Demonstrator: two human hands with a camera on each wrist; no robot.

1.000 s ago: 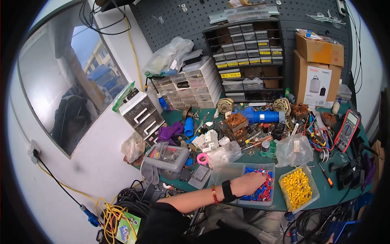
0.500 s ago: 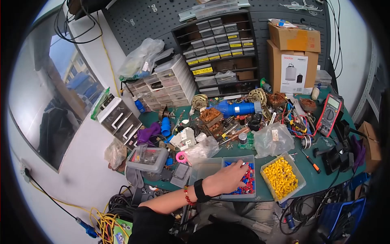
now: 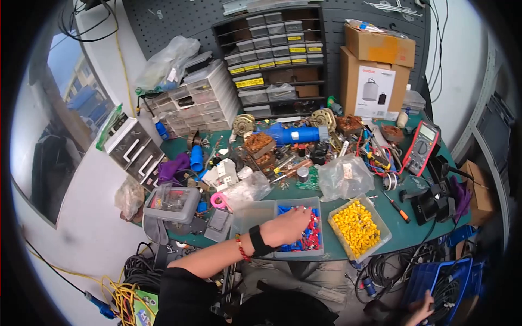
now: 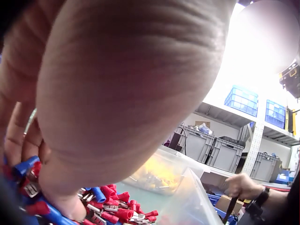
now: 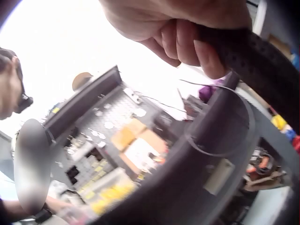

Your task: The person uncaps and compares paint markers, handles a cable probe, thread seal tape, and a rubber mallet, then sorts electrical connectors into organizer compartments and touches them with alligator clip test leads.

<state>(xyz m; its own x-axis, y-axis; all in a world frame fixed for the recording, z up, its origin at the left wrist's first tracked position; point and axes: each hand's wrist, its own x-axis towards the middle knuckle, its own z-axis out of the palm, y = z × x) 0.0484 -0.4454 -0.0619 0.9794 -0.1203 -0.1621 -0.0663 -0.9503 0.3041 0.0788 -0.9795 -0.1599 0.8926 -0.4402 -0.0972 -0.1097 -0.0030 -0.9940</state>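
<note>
My left hand (image 3: 288,228) reaches into a clear divided box (image 3: 253,220), its fingertips down among red and blue crimp terminals (image 3: 312,239). In the left wrist view the thumb (image 4: 63,199) presses into the pile, with terminals (image 4: 28,166) between it and the fingers; I cannot tell if any are pinched. Low at the right of the head view, my right hand (image 3: 421,311) is beside the body. The right wrist view shows its fingers curled round a black, strap-like band (image 5: 262,61), whose far end is outside the frame.
Right of the box stands a clear bin of yellow terminals (image 3: 356,228). Behind lie a plastic bag (image 3: 345,176), a blue cylinder (image 3: 296,135) and many loose tools. A red multimeter (image 3: 421,148) and screwdriver (image 3: 397,206) lie at the right. Drawer cabinets (image 3: 272,60) line the back.
The head view has shifted, so the bench sits further left in it. My left hand stays in the red and blue terminals, its fingers shifting. My right hand has come into view at lower right.
</note>
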